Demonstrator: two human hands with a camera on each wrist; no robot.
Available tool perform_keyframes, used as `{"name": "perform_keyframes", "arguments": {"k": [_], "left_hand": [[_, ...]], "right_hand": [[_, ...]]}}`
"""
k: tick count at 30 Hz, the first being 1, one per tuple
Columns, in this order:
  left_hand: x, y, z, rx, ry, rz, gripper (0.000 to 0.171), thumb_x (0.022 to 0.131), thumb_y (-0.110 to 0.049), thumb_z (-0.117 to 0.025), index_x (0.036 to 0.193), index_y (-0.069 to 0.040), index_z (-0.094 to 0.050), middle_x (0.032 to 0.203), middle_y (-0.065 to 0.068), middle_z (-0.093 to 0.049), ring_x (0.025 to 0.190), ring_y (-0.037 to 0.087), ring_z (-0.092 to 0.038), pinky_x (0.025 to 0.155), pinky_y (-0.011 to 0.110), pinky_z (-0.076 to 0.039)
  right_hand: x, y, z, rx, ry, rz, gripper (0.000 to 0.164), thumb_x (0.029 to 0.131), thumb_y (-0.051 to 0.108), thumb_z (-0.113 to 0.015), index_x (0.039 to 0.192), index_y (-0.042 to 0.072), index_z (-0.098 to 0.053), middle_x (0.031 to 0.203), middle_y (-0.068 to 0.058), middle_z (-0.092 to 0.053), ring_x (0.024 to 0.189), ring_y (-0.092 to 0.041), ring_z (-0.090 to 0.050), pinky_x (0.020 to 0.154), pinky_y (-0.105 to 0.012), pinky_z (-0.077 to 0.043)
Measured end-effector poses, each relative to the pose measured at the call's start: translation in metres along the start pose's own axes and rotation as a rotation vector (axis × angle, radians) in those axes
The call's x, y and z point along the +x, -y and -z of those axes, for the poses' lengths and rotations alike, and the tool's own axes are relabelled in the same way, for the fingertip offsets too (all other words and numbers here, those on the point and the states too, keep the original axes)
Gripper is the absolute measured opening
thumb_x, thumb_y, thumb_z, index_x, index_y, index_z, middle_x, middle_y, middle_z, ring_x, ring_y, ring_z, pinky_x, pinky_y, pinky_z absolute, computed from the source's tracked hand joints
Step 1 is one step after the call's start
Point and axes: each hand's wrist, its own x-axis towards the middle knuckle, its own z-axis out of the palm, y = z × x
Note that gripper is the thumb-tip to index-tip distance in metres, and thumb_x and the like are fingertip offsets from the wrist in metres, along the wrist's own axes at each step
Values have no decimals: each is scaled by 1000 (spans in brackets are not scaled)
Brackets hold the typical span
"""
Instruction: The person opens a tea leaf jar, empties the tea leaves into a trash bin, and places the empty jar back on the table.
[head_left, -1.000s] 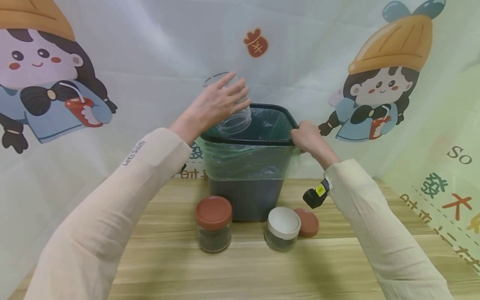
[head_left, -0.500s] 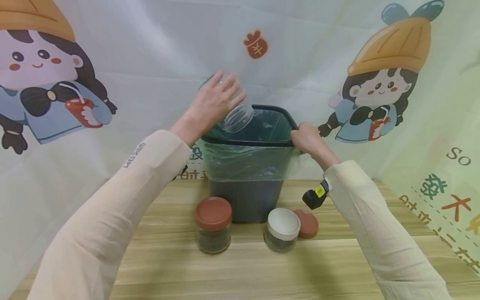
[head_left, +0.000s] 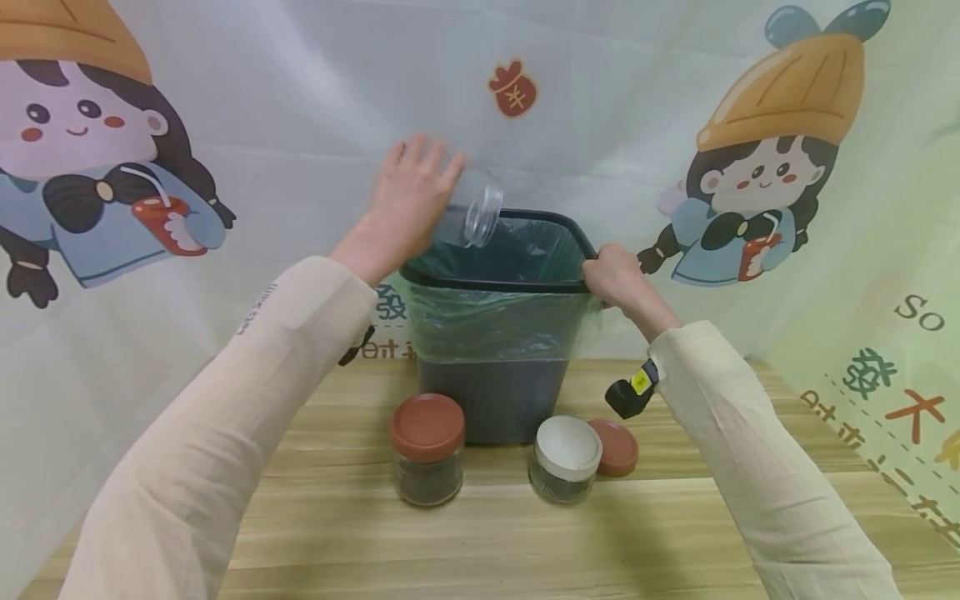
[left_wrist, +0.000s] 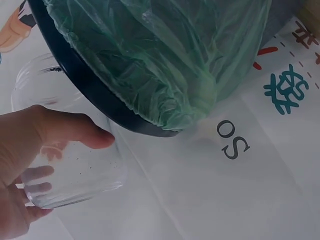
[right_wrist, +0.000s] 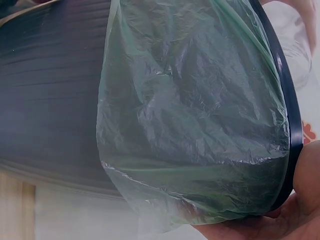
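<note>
My left hand (head_left: 412,196) grips a clear glass jar (head_left: 480,215) over the far left rim of a dark trash bin (head_left: 495,392). The jar lies nearly on its side, its mouth facing right. A few dark specks cling inside the jar (left_wrist: 85,167) in the left wrist view, with the thumb across its near side. Green plastic bag (head_left: 495,329) lines the bin and folds down over its outside. My right hand (head_left: 618,273) holds the bin's black rim at the right corner; in the right wrist view, that hand (right_wrist: 295,210) is partly cut off.
Before the bin stand a jar with a red lid (head_left: 427,429) and dark contents, and a smaller jar with a white lid (head_left: 567,450). A loose red lid (head_left: 617,447) lies beside the smaller one. Printed cloth (head_left: 315,150) hangs behind the wooden table (head_left: 480,550).
The left hand has drawn a little to the left and turned. The jar has swung from mouth-down over the bin to nearly level. Right hand and bin have stayed put.
</note>
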Motion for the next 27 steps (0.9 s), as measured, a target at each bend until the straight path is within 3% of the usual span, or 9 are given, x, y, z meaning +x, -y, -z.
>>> {"name": "perform_keyframes", "arguments": {"k": [6,12,19,23,27], "left_hand": [[-2,5,2,-98,93,114,93,62,-23,-79,135,0,-26,129,26,-36,117,41,-31,100,48,-29],[-7,12,-1,-287,64,207,92,63,-19,-76,136,1,-23,124,28,-39,112,41,-37,97,46,-34],[-16,19,-2,-503,31,351,98,63,-26,-78,138,0,-21,128,25,-37,116,39,-35,91,48,-39],[-21,23,-1,-645,17,450,100,64,-28,-77,139,-1,-18,132,23,-35,119,37,-34,92,48,-38],[-28,25,0,-791,-21,520,99,63,-28,-77,139,-3,-19,132,19,-37,117,33,-38,90,46,-41]], "right_hand": [[0,-1,-1,15,4,-7,14,87,10,-29,75,6,-35,77,-10,-35,70,-23,-44,62,-32,-50],[1,-2,-2,42,-17,-26,18,89,14,-29,75,5,-37,75,-10,-36,71,-23,-46,68,-35,-52],[0,-2,-1,71,-12,-32,24,93,20,-28,76,6,-37,79,-11,-38,83,-26,-50,73,-36,-52],[-1,-3,-1,96,-3,-28,28,95,24,-28,74,6,-37,74,-9,-37,72,-21,-48,76,-38,-51],[-2,-4,-1,122,1,-21,35,95,28,-30,67,8,-36,59,-3,-34,54,-15,-41,76,-39,-51]]}}
